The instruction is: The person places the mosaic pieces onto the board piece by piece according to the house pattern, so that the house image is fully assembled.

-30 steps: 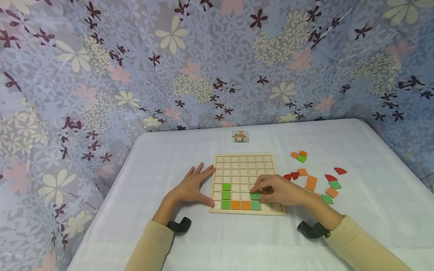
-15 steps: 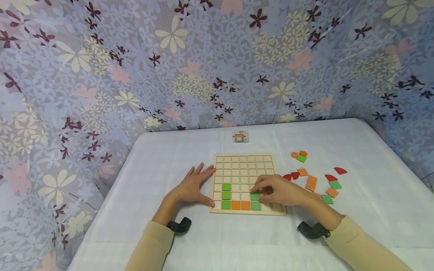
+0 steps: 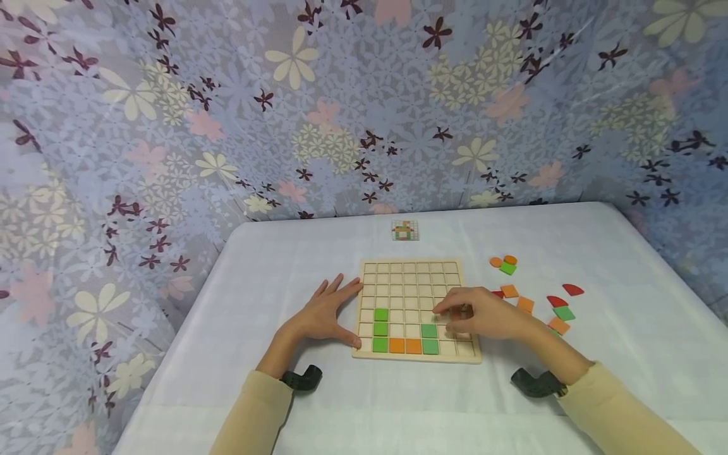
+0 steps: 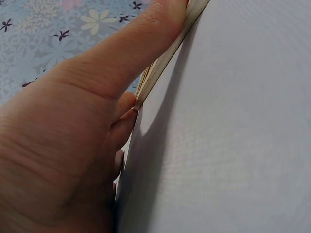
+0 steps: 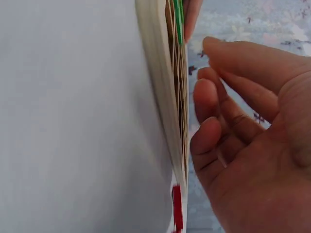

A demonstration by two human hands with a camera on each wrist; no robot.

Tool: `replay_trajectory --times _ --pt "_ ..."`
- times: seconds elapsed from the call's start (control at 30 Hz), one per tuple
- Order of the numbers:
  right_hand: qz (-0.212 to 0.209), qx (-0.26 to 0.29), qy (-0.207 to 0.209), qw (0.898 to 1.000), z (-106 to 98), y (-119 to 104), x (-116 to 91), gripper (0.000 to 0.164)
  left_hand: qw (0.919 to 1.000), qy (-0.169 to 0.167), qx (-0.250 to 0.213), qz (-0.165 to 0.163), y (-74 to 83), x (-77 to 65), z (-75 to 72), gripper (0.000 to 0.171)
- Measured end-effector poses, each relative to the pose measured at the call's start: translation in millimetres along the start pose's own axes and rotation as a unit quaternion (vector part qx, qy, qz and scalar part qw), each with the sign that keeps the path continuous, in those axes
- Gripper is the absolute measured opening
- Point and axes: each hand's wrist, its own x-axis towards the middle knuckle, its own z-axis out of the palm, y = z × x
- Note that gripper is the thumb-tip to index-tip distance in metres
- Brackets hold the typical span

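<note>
While the left hand rests spread against the left side of the board, its thumb near the lower corner and its fingertips farther up, the right hand hovers over the right part of the grid, fingers loosely bent with nothing between them. The right wrist view shows thumb and fingers parted from each other, just apart from the board. The left hand grasps nothing either; it only touches the wooden edge. The board lies flat on the tablecloth, between the two arms. Three green tiles form a column near its left side, going up from the bottom row. Two orange tiles follow in that row, and next come two teal tiles, one above the other. Right of the board lie two orange discs beside a green piece, and nearer the right arm are orange squares, red wedges and teal pieces, some partly hidden by the arm. Past the board's far edge lies a small patterned card. Both wrists carry black devices, and a floral curtain hangs behind.
</note>
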Motion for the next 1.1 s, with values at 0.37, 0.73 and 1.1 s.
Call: replay_trajectory --times 0.37,0.73,1.1 --pt "0.039 -0.011 0.039 0.998 -29 19 -22 0.033 1.0000 -0.006 0.006 0.000 2.7 0.6 -0.4 0.125" --pt "0.105 -0.032 0.067 0.992 -52 35 -56 0.035 0.9999 -0.009 0.000 -0.007 1.6 -1.9 -0.4 0.125" --pt "0.154 -0.051 0.081 0.983 -72 50 -88 0.034 0.9999 -0.010 0.004 -0.012 -0.7 -1.2 -1.1 0.125"
